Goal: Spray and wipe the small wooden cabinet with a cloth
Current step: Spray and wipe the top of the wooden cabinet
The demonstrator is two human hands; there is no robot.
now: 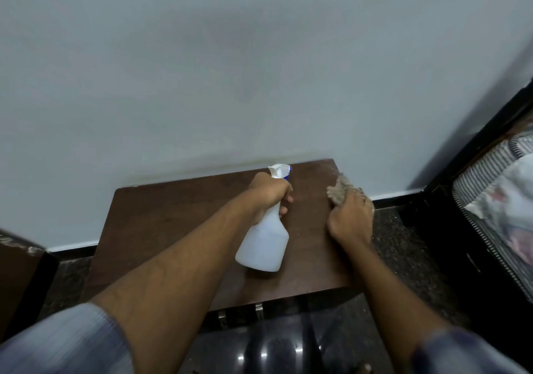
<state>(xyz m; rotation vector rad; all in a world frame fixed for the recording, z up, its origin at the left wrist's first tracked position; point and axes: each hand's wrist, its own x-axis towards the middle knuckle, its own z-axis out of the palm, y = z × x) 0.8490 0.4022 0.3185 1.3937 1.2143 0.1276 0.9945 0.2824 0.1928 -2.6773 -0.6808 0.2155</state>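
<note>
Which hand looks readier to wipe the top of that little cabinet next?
The right hand: it presses the cloth flat on the cabinet top near the far right corner. The left hand is busy gripping the spray bottle.

We note our left hand (pixel 269 191) extended forward, fingers curled tight around the neck of a spray bottle (pixel 264 243). Our right hand (pixel 350 219) lies palm down, pressing a cloth (pixel 340 190). Both forearms are bare, sleeves pushed up.
</note>
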